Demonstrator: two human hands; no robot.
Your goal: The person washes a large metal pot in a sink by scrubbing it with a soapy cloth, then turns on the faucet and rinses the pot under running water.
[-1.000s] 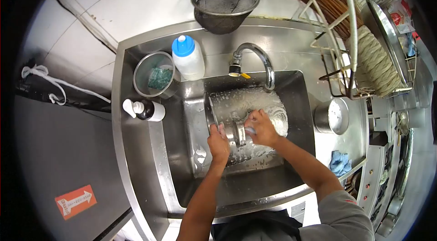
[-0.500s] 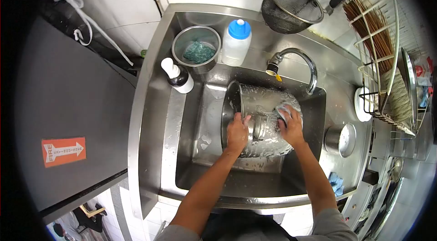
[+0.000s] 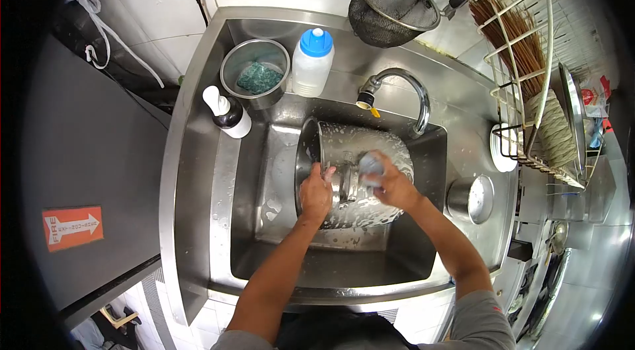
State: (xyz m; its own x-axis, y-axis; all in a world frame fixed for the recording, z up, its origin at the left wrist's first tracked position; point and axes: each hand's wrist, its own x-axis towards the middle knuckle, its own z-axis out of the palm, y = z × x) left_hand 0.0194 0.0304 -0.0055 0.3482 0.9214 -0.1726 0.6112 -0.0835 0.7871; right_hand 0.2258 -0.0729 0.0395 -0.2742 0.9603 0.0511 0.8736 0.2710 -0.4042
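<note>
A large steel stockpot (image 3: 364, 138) lies on its side in the sink basin (image 3: 331, 264), its mouth facing left and its wall streaked with suds. My left hand (image 3: 315, 194) is closed on the pot's rim, thumb outside and the fingers partly hidden by the rim. With my right hand (image 3: 397, 186) I press a greyish scrubbing pad (image 3: 371, 168) against the upper side of the pot, just right of its handle (image 3: 346, 186). The pad is blurred, so its exact kind is unclear.
Behind the basin stand a steel pot with a green scrubber (image 3: 259, 77), a blue-capped bottle (image 3: 312, 66) and a faucet (image 3: 403, 76). A pump bottle (image 3: 228, 114) is at left. Right are a small pot (image 3: 471, 199) and a wire rack (image 3: 516, 79); a strainer (image 3: 390, 13) hangs above.
My right hand and the pad have slid left along the pot's side, closer to the handle. My left hand keeps its hold on the rim. The whole view has shifted a little.
</note>
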